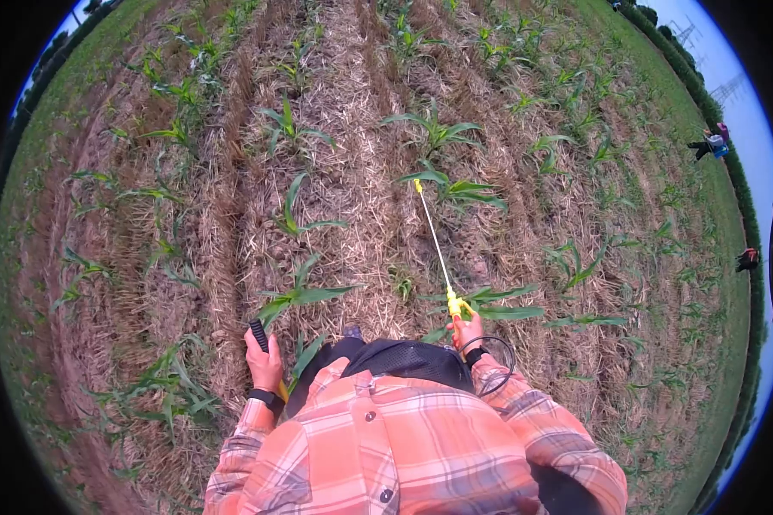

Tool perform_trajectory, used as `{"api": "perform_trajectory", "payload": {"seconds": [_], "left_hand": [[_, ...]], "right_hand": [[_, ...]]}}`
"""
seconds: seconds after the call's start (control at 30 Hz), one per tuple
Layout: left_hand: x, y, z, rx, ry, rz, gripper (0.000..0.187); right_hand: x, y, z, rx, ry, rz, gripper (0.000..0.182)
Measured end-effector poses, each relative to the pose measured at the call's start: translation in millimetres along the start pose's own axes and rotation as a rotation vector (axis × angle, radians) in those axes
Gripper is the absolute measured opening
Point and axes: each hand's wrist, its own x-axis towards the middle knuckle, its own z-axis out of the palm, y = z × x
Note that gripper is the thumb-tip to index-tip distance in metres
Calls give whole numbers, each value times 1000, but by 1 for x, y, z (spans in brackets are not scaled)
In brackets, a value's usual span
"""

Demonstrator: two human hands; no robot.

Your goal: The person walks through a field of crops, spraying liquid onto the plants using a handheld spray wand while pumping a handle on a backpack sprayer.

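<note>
My right hand (466,331) is closed around the yellow grip of a spray wand (436,245). Its thin pale lance points forward over the ground and ends in a yellow nozzle (418,185) beside the leaves of a young corn plant (464,190). From the grip a dark hose (508,360) loops back past my right wrist. On the other side, my left hand (264,364) is wrapped around a black ribbed handle (258,333), with a bit of yellow showing below by the wrist. Corn leaves (303,296) spread just ahead of that hand.
Rows of young corn run forward through dry straw stubble (352,112). More corn plants (290,210) stand ahead and to both sides. Far right, a person (711,144) is at the field's edge, near a tree line and pylons (685,34).
</note>
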Motion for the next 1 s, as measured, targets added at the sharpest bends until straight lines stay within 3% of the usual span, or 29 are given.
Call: {"api": "perform_trajectory", "payload": {"seconds": [0.3, 0.47, 0.57, 0.63, 0.7, 0.77, 1.0], "left_hand": [[55, 1, -16, -5, 35, 4, 31], [73, -3, -16, -16, 66, 41, 31], [84, -5, -15, -23, 47, -67, 34], [93, -20, -8, 29, 86, -21, 35], [104, -18, -5, 82, 125, 31, 36], [121, 3, -2, 8, 71, -107, 37], [192, 42, 51, 137, 84, 32, 34]], "right_hand": [[8, -73, 96, -247, -273, -127, 53], [19, -97, 125, -381, -414, -223, 61], [29, -111, 136, -427, -437, -267, 58], [41, -116, 142, -446, -457, -291, 56], [55, -121, 146, -339, -462, -160, 58], [74, -130, 147, -311, -435, -154, 57], [151, -169, 127, -119, -227, -97, 46]]}}
